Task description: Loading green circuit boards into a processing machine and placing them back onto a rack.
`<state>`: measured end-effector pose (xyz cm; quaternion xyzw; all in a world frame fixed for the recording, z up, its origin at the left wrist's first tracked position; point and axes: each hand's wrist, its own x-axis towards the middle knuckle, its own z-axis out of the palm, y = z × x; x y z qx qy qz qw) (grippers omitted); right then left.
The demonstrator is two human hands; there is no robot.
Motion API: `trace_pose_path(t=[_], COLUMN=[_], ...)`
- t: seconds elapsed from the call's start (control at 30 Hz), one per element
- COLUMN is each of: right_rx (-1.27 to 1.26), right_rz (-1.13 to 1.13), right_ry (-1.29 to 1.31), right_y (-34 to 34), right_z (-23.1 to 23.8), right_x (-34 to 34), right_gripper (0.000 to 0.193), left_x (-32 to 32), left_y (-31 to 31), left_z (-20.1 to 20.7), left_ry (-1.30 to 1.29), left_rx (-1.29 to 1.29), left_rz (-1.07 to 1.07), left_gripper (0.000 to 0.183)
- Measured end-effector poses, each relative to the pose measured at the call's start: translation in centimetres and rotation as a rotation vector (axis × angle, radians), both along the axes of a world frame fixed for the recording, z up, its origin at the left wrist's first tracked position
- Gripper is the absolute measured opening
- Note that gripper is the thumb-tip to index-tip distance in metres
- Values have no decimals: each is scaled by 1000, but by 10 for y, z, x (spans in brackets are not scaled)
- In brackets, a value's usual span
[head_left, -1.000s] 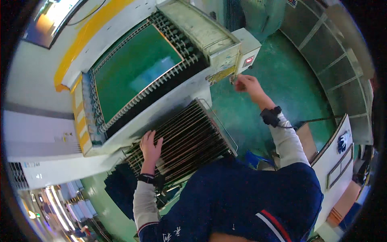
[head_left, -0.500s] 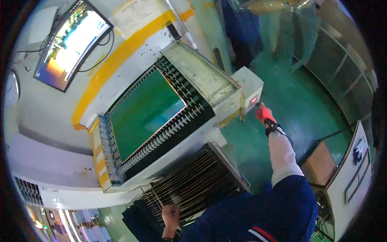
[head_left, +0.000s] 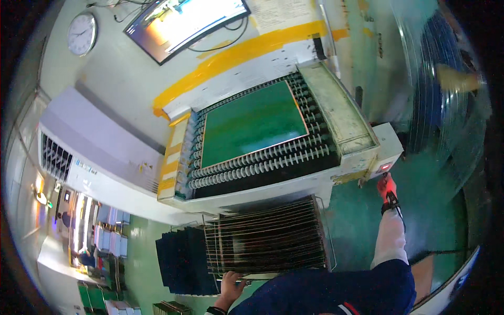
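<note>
My right hand [head_left: 387,188] is stretched out to a small pale control box [head_left: 389,140]. Its fingers are pinched at a dark knob [head_left: 386,175] just below a lit red indicator [head_left: 385,167]. Low in the view, my left hand [head_left: 231,287] has its fingers curled over the near edge of a wire rack [head_left: 265,239], which holds a row of thin dark slats or panels. Behind the rack, a flat green panel [head_left: 252,123] with a thin copper-coloured border lies on the rollers [head_left: 257,167] of a conveyor.
Beside the rack on the left stand dark upright panels [head_left: 184,260]. A screen [head_left: 186,23] and a clock [head_left: 82,33] are on the wall. At far right, a person in blue [head_left: 433,73] appears behind a transparent curtain. A brown board [head_left: 422,278] is at lower right.
My view has turned, so the conveyor now looks more level. The left hand sits at the rack's near edge, while the right hand stays at the control box.
</note>
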<state>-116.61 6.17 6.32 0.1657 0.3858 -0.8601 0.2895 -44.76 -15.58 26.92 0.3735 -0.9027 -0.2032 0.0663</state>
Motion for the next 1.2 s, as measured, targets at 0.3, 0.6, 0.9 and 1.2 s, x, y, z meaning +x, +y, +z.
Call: trace_pose_path(t=[0.3,0.6,0.9,1.2], right_rx=[7,38,-43,175], right_rz=[-71,-66,55,-45], right_ry=[-55,-54,34,27], right_y=[-3,-13,16,-11], right_z=[-26,-16,-54,8], right_x=[-6,1,-31,10], right_gripper=[36,36,22,27], left_x=[-3,0,-14,-5], left_y=[19,33,12,28], left_z=[2,-2,-9,-20], left_ry=[-37,-126,-46,-147], left_rx=[-100,-206,-125,-119], left_rz=[149,155,28,47], left_gripper=[28,29,19,24])
